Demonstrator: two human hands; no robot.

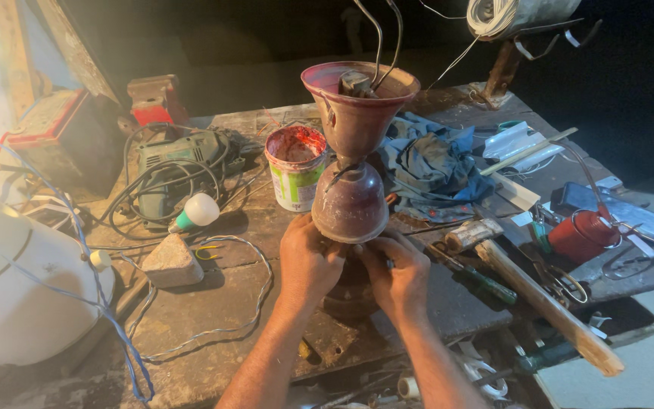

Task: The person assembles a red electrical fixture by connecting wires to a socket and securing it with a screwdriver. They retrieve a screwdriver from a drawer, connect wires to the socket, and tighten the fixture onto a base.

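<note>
Your left hand [306,261] and right hand [400,276] gripped the lamp [351,151] low; it looked rigid, top-heavy and smooth.

Vantage: we look from our head, down and forward over the cluttered workbench [213,303].
Nearness: close, our forearms entering from the bottom edge.
Views: one only.

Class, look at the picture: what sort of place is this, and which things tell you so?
Probably a small repair workshop: a cluttered workbench holds a power drill, a wooden-handled hammer and a paint tin.
</note>
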